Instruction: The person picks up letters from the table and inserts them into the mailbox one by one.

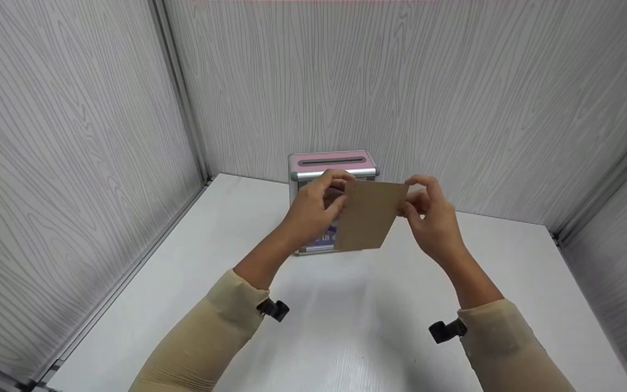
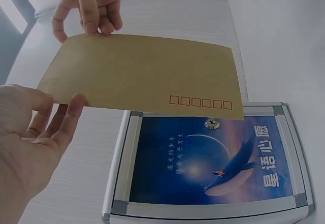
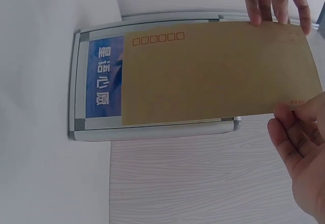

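Observation:
A brown paper envelope is held up between both hands, in front of a box with a pink slotted top. My left hand pinches its left edge near the top, and my right hand pinches the right edge at about the same height. Small red squares are printed in a row near one end of the envelope, seen in both wrist views. Behind it, the box's blue front picture shows a whale and white lettering. The envelope covers part of the box in the head view.
The box stands on a white table close to the back wall. Grey wood-grain panels also rise at the left and right. A small lock sits on the box's front.

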### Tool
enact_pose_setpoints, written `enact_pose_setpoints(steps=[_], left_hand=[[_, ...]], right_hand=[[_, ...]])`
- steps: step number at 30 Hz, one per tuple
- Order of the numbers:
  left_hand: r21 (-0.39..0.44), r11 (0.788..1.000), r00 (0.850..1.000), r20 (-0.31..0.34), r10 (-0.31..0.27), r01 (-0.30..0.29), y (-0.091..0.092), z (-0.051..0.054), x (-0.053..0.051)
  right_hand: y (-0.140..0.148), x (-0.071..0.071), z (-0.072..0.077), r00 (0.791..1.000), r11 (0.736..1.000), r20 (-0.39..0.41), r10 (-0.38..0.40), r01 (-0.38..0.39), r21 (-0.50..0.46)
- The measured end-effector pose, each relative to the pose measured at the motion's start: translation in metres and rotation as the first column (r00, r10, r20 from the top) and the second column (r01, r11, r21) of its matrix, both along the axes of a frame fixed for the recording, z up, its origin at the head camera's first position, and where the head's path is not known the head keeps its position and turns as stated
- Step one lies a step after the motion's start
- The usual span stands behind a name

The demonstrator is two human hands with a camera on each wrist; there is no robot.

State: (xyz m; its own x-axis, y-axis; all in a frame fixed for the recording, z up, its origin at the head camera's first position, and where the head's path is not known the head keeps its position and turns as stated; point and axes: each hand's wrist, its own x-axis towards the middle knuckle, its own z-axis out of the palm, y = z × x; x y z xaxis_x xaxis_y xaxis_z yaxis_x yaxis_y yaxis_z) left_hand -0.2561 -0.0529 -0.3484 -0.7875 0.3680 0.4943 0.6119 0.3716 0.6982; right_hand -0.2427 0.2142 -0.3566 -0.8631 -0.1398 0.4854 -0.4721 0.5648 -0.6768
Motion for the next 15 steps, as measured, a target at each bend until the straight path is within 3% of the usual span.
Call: enact_pose_setpoints(steps=[5, 15], left_hand=[[-0.035, 0.999, 0.989, -0.143, 0.03, -0.035, 0.0, 0.008, 0.002], [0.006, 1.0, 0.966, -0.258, 0.02, -0.019, -0.004, 0.03, 0.001]], right_hand=[[-0.002, -0.001, 0.015, 0.998, 0.999, -0.063, 0.0, 0.002, 0.041], [-0.01, -0.003, 0.041, 0.968, 0.997, -0.252, 0.008, 0.012, 0.079]])
